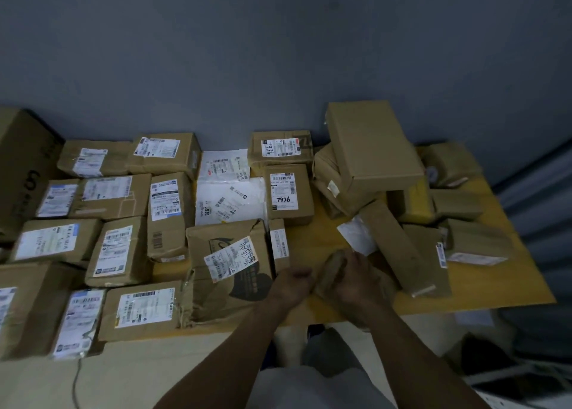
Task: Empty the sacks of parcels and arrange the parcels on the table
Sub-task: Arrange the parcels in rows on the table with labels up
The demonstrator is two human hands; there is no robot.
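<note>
Your right hand (356, 277) curls round a small brown parcel (332, 267) over the near part of the counter (495, 288). Motion blur smears the parcel, so no label can be read on it. Your left hand (291, 283) sits against its left end with fingers curled, but the blur hides whether it grips. To the left, labelled boxes (123, 250) lie flat in close rows, the outermost cut off. To the right is a loose pile (402, 238), with a big box (371, 148) tilted on top. Dim light obscures the far right.
</note>
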